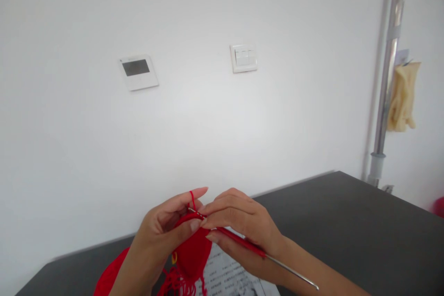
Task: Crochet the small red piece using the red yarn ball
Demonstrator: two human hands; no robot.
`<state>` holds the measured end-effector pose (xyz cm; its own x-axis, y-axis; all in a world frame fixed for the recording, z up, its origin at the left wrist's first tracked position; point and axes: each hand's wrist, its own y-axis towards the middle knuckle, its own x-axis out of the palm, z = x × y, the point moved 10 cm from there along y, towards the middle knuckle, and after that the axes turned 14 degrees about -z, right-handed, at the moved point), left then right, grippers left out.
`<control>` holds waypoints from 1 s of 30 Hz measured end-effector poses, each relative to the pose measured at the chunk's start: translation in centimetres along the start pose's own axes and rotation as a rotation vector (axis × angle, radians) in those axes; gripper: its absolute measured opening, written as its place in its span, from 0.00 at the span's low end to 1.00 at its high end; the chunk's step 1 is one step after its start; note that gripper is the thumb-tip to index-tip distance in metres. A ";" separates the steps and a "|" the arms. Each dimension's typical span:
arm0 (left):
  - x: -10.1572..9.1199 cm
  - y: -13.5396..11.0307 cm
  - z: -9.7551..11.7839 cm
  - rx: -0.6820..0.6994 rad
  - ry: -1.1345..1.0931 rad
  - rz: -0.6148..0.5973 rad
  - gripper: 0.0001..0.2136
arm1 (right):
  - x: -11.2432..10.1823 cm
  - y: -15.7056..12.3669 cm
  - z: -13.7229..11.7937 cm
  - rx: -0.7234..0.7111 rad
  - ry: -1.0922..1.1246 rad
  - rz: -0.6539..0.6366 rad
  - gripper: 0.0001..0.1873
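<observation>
My left hand pinches the upper edge of a red crocheted piece, with a strand of red yarn looped over its raised index finger. In my right hand is a crochet hook with a red grip and metal ends. Its tip lies at the top edge of the piece between both hands, with red loops on the shaft. A small yellow ring hangs at the piece's left side, and loose red strands trail below. Fingers partly hide the stitches.
Under the work, a printed sheet lies on the dark table. More red material sits behind my left forearm. The white wall carries a panel and a switch. A metal pole stands right, near a yellow cloth item.
</observation>
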<state>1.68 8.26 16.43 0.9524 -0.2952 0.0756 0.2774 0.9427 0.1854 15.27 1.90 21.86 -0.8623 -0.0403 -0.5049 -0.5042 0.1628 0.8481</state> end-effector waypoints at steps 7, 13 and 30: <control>0.1 -0.2 -0.6 -0.055 -0.040 -0.005 0.17 | 0.3 -0.1 0.6 0.054 0.135 -0.028 0.08; 0.1 -0.4 -0.3 -0.053 -0.108 -0.016 0.17 | 0.5 -0.7 1.7 0.127 0.311 -0.030 0.08; 0.2 -0.3 0.5 -0.019 0.000 -0.048 0.18 | 0.5 0.0 0.4 0.019 0.218 -0.065 0.06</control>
<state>1.70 7.81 16.84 0.9378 -0.3405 0.0673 0.3254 0.9300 0.1706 14.88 2.28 21.50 -0.8187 -0.2636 -0.5101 -0.5602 0.1717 0.8104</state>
